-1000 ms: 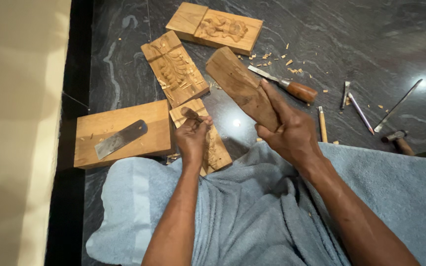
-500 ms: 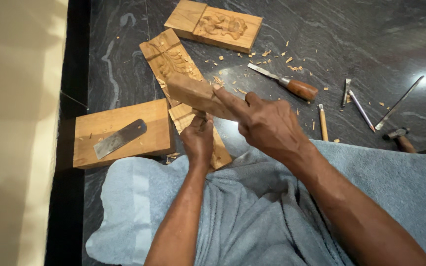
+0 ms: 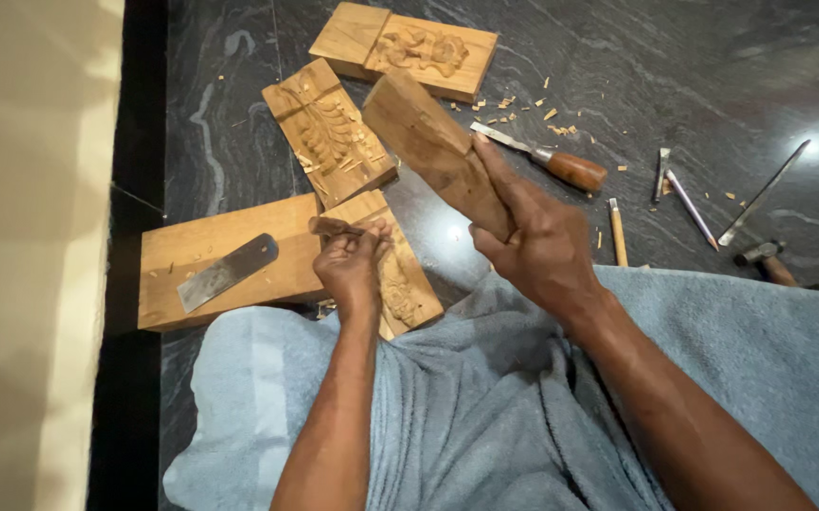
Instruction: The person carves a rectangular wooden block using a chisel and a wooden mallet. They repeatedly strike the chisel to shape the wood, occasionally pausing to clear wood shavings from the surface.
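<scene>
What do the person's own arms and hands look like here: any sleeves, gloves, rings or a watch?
Both forearms are bare, with no sleeves in view. The left hand and right hand wear no gloves; no ring, watch or band shows. A light blue-grey cloth covers the lap beneath them.

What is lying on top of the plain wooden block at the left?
A flat metal blade lies on the plain wooden block, with a few small wood chips. The block rests on the dark stone floor; nothing under it can be seen.

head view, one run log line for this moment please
left hand: grips chisel on carved panel | right hand: holds wooden mallet raised | floor: spare tools, chips
</scene>
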